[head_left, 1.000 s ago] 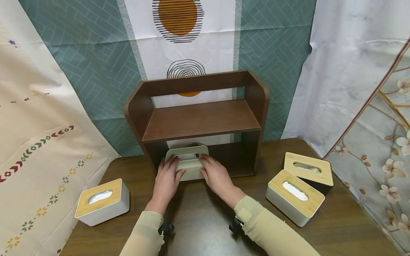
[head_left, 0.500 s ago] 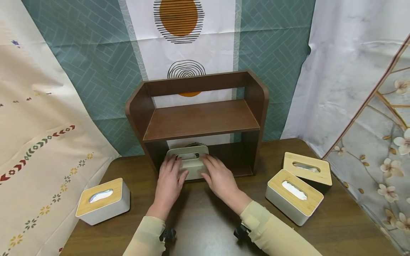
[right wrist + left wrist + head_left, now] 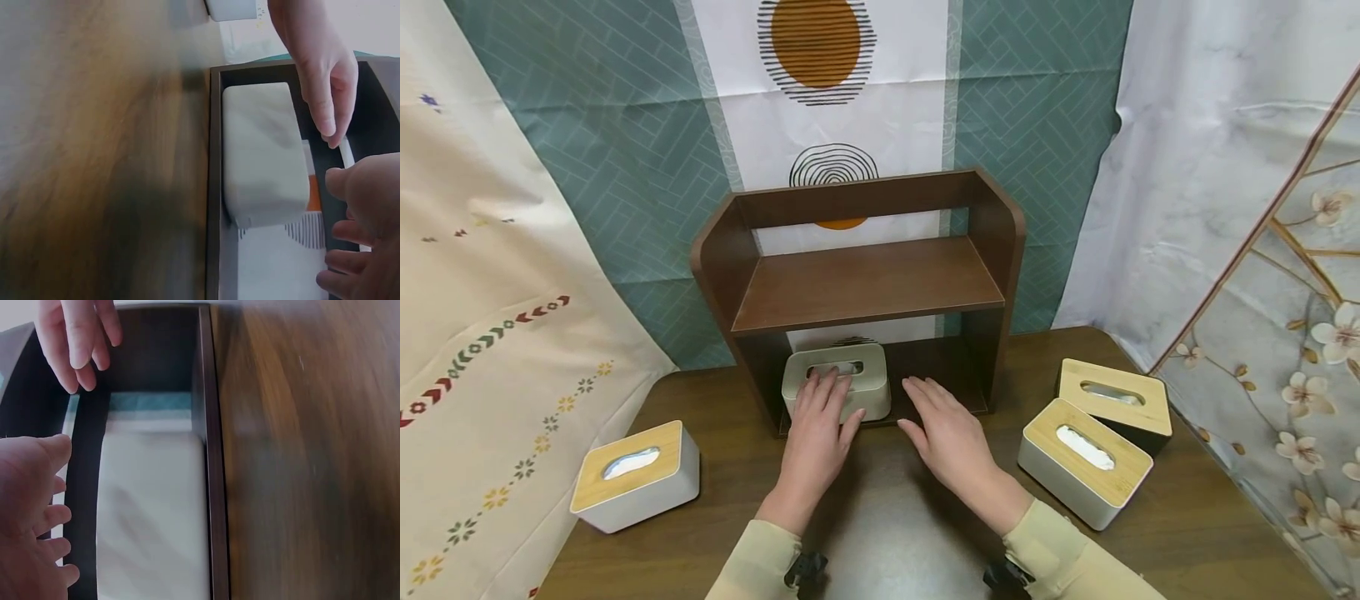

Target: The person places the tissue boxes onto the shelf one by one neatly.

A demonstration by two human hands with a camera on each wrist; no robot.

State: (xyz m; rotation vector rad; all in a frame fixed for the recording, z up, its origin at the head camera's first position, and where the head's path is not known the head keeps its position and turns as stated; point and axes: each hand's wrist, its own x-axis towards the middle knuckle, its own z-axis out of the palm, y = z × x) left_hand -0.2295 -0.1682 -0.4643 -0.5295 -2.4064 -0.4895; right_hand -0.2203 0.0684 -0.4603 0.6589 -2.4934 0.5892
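A pale grey-green tissue box (image 3: 874, 400) with a slot in its top stands in the lower left part of the brown two-tier shelf (image 3: 880, 279). My left hand (image 3: 815, 442) hovers in front of it, fingers overlapping its top in the head view. Relaxed fingers and a gap from the box show in the left wrist view, where the tissue box (image 3: 153, 512) fills the middle. Over the lower shelf's front edge, right of the box, my right hand (image 3: 951, 437) has its fingers extended, holding nothing. The right wrist view shows the tissue box's (image 3: 262, 156) plain front side.
A white tissue box with a wooden lid (image 3: 635, 477) stands on the table at left. At right, another white wooden-lidded box (image 3: 1086, 462) stands against a black one with a wooden lid (image 3: 1116, 400). Patterned cloths (image 3: 1037, 167) hang behind and at the sides.
Both hands have let go of the tissue box and drawn back towards the front. The right hand has moved off to the right; the box stays on the lower shelf.
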